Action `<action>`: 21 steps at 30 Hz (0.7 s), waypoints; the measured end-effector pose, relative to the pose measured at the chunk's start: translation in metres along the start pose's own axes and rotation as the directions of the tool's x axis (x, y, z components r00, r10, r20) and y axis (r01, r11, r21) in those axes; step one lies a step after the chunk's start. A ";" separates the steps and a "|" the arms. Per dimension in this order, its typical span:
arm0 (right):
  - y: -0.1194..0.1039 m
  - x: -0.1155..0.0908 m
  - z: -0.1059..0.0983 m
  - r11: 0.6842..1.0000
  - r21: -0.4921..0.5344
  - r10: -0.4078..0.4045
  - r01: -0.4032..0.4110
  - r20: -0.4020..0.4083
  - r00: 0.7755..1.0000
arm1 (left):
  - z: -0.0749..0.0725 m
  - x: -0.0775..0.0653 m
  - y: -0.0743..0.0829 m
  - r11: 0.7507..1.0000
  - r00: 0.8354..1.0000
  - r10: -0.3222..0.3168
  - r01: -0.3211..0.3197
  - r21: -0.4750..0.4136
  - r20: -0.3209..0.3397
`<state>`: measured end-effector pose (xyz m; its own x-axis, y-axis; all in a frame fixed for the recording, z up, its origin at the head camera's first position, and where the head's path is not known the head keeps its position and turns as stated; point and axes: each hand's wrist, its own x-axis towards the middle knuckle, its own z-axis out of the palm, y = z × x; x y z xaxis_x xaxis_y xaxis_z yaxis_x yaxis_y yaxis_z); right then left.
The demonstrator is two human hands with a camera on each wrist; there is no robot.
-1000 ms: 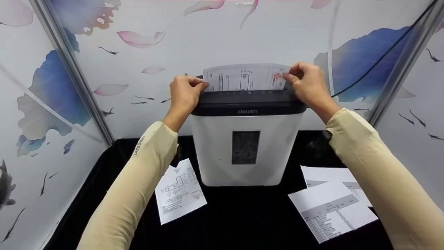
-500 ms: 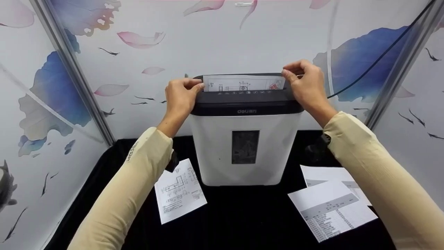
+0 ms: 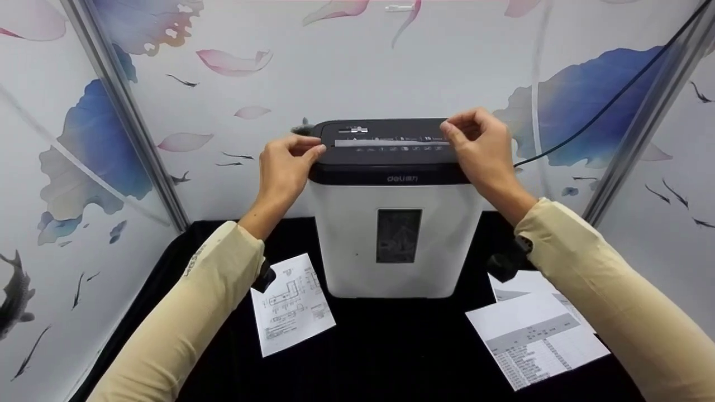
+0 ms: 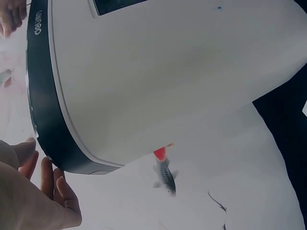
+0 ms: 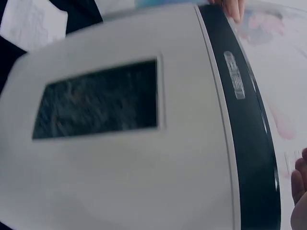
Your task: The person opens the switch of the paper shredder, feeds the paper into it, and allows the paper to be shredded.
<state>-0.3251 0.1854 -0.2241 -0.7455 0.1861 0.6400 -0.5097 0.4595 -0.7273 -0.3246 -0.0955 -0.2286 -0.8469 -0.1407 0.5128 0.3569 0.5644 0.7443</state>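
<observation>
A white paper shredder (image 3: 346,240) with a black top stands upright in the head view. Only a thin strip of the paper sheet (image 3: 391,143) shows above its slot. At the left end of the lid, my left hand (image 3: 284,173) has thumb and fingers relaxed and holds nothing; in the left wrist view its fingertips lie right at the lid's corner. My right hand (image 3: 483,148) hovers over the lid's right end, fingers loosely bent, with no paper between them. The right wrist view shows the shredder's dark window (image 5: 100,100) close up.
A sheet with a line drawing (image 3: 293,307) lies left of the shredder on the black cloth (image 3: 402,346). To the right, a sheet with a printed table (image 3: 533,340) overlaps another sheet (image 3: 525,282). A black cable (image 3: 609,103) runs along the right wall.
The paper has sunk down into the shredder slot, leaving just a thin strip. Both hands have let go of its edges; the left moved down and left, the right slightly left.
</observation>
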 end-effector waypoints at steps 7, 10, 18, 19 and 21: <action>-0.012 -0.023 0.015 0.997 0.082 -0.013 0.012 0.011 1.000 | -0.010 -0.012 -0.013 1.000 1.000 -0.016 0.016 -0.024 0.000; -0.016 -0.034 0.021 0.994 0.108 -0.037 0.034 0.022 0.999 | -0.014 -0.018 -0.020 1.000 1.000 -0.022 0.021 -0.014 -0.014; -0.018 -0.067 0.039 0.970 0.242 -0.057 0.028 0.115 0.992 | -0.020 -0.036 -0.043 0.996 0.996 -0.087 0.086 -0.023 -0.002; -0.017 -0.071 0.042 0.967 0.256 -0.054 0.019 0.133 0.990 | -0.020 -0.039 -0.047 0.995 0.995 -0.101 0.101 -0.025 0.005; -0.017 -0.080 0.048 0.963 0.271 -0.051 0.002 0.173 0.984 | -0.022 -0.046 -0.054 0.991 0.992 -0.128 0.129 -0.025 0.018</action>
<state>-0.2775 0.1213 -0.2752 -0.7817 0.0090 0.6235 -0.6085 0.2074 -0.7659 -0.2967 -0.1371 -0.2828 -0.8925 -0.1976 0.4054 0.2545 0.5214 0.8145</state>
